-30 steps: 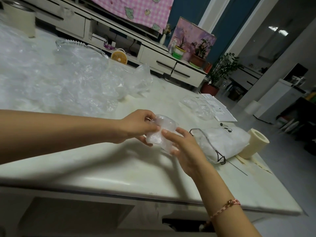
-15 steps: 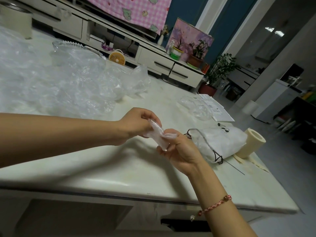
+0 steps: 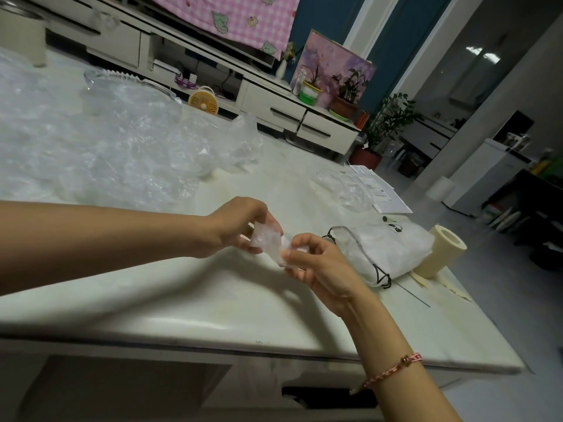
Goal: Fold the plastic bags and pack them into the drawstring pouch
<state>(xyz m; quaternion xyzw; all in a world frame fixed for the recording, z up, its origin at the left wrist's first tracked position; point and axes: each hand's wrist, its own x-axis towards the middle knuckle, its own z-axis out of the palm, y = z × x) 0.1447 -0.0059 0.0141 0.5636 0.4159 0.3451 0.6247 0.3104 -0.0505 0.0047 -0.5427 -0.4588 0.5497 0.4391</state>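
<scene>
A small folded clear plastic bag (image 3: 268, 240) is held just above the white table (image 3: 170, 303). My left hand (image 3: 240, 226) pinches its upper left end and my right hand (image 3: 316, 266) pinches its lower right end. Right of my hands lies the white drawstring pouch (image 3: 387, 251) with a black cord, its mouth facing my right hand. A large heap of crumpled clear plastic bags (image 3: 100, 150) covers the table's left and back. One more loose clear bag (image 3: 344, 187) lies beyond the pouch.
A cream tape roll (image 3: 441, 251) stands right of the pouch near the table's right edge. Printed papers (image 3: 380, 193) lie behind the pouch. A glass dish (image 3: 122, 83) and a cream canister (image 3: 21, 38) sit at the back left.
The bag has been folded smaller and narrower between my fingers. Both hands stayed in about the same spot, left of the pouch.
</scene>
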